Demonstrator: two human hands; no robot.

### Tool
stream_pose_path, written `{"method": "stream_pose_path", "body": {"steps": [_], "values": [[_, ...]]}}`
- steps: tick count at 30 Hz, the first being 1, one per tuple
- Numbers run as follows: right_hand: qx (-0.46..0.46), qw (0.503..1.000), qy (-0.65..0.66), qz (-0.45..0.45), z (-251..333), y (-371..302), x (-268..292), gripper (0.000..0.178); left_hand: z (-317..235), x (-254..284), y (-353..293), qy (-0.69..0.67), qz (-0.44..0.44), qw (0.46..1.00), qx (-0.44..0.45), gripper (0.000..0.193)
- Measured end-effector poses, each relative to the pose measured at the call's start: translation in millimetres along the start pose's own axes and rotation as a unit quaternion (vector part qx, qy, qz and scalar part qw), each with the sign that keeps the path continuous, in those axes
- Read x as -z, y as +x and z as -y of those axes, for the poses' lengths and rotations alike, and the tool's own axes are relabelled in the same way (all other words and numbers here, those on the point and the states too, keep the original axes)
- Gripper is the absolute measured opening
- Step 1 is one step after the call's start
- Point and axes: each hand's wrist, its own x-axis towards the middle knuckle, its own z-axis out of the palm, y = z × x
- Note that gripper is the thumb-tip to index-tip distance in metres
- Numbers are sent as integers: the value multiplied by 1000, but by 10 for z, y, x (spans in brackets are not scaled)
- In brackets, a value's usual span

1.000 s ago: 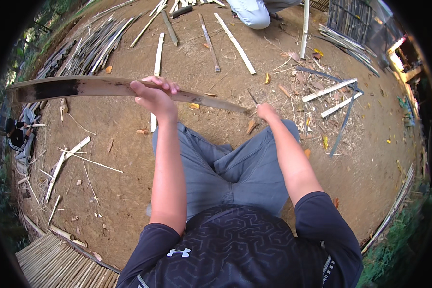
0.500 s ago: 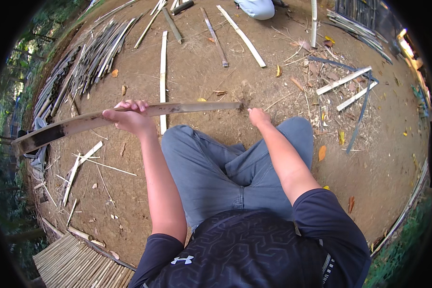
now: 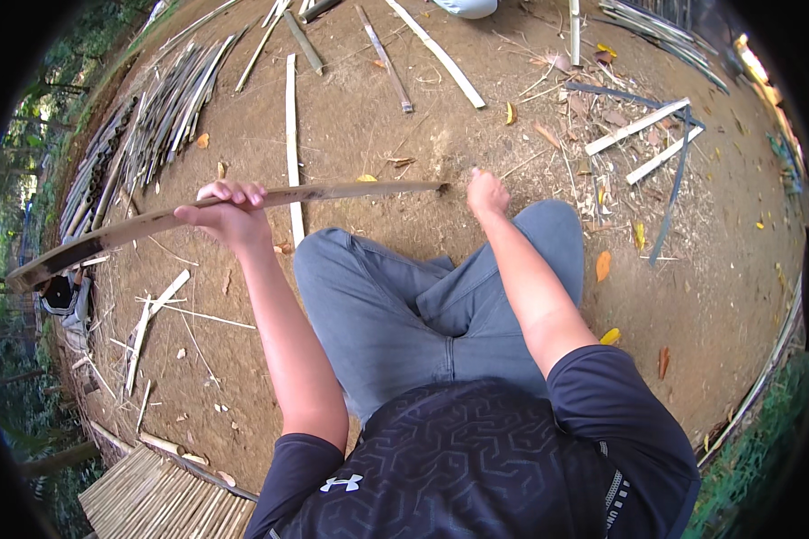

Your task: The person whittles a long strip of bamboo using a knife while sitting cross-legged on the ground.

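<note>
Ahead of the crossed legs (image 3: 377, 296), the head view shows a long bamboo strip (image 3: 333, 191) held crosswise. The left hand (image 3: 235, 214), ahead and to the left of the legs, has its grip wrapped around the strip. Just ahead of the legs, the right hand (image 3: 487, 193) looks curled, slightly apart from the strip's right end; I cannot tell whether its grip closes on anything. The work seems partway: the strip is one continuous length, its right end perhaps roughened, but how much remains is unclear. It looks brown and bowed, with a blackened patch toward its left end. Pale slats (image 3: 140, 331) lie left of the legs.
</note>
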Motion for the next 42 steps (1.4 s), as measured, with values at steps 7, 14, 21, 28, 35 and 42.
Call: {"method": "stream_pose_path", "body": {"steps": [7,14,21,28,35,42], "values": [[-150,968,200,-22,-469,707,-46,50,56,-395,-103,-8,138,990,11,85],[139,977,-121,109,-206,119,-7,42,-139,-425,-42,14,137,990,-14,85],[252,916,-278,139,-143,271,-40,32,-201,-366,16,-3,214,977,-10,85],[88,991,-99,-28,-301,455,-168,31,-279,-475,-54,71,81,994,-30,80],[-25,990,41,132,-452,495,-47,41,-167,-809,-95,75,-53,994,-59,68],[111,963,-174,172,-66,-7,41,40,-268,-709,-69,41,-177,978,-103,57]]}}
